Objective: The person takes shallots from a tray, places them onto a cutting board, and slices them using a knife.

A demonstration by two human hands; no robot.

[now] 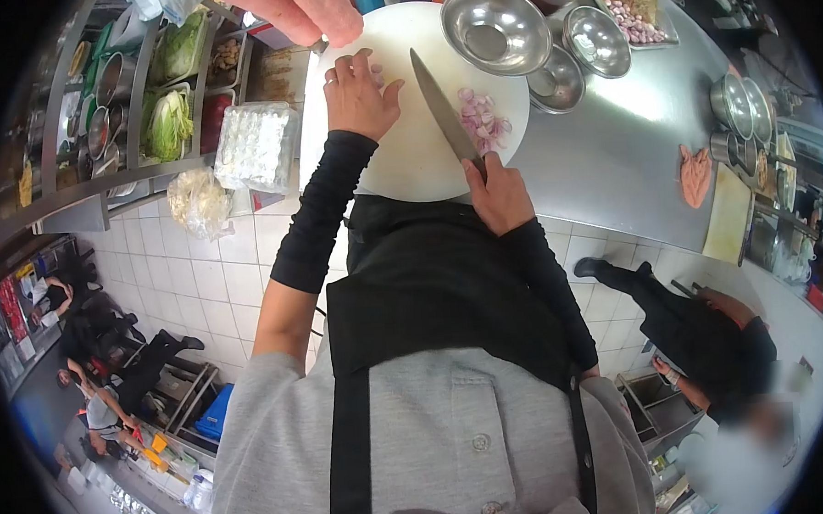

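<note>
My right hand (503, 198) is closed around the handle of a large kitchen knife (443, 104). Its blade lies over the white round cutting board (407, 161), tip pointing to the far side. Sliced shallots (483, 119) form a small pile right of the blade. On the board's left part rests my left hand (360, 98), palm down, fingers forward and thumb apart. A few pale pink shallot pieces (377, 76) show between its fingers and thumb; whether it touches them I cannot tell.
Steel bowls (496, 28) stand at the board's far right, one overlapping its edge. Beyond is a tray of shallots (635, 22). Large blurred fingers (304, 9) reach in at top left. A wrapped egg-carton-like stack (258, 146) sits left. Other people stand behind on both sides.
</note>
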